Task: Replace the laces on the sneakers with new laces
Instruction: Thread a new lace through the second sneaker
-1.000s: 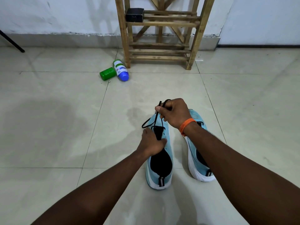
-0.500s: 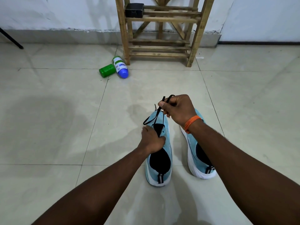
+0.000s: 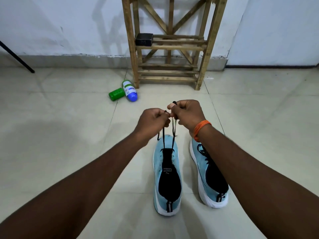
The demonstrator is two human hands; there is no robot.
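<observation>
**Entry: pair of sneakers, relacing under way**

- **Sneaker one.** A light-blue knit sneaker with black tongue and white sole [image 3: 168,163] sits flat on the pale tiled floor [image 3: 69,152], toe toward the wall. A thin black lace [image 3: 163,140] rises from the toe-end eyelets in two strands. The eyelets nearer the heel look unthreaded.
- **Left hand** [image 3: 151,119]. Fingers are curled, pinching the left strand.
- **Right hand** [image 3: 187,114]. Fingers are curled round the right strand, and a short bit of lace pokes out above them. An orange thread band [image 3: 201,126] circles the wrist. The two hands meet at the fingertips, raised above the toe.
- **Sneaker two.** The matching second sneaker [image 3: 201,168] stands just beside the first, partly under the right forearm. It shows dark lacing; I cannot tell whether old or new.
- **Progress, as judged.** This is early work on sneaker one. The first row is threaded and the ends appear to be held up for evening. The upper rows and the knot remain.
- **Room.** Sneaker two crowds the right side, so wide pulls look easier upward or to the left.
  - Ahead, a green plastic bottle [image 3: 116,94] and a white bottle with blue cap [image 3: 129,91] lie touching each other, well apart from the hands.
  - Beyond them, a slatted wooden rack [image 3: 170,47] stands against the wall, with a small black box [image 3: 144,39] on one shelf.
  - A black rod [image 3: 17,57] slants down at far left.
</observation>
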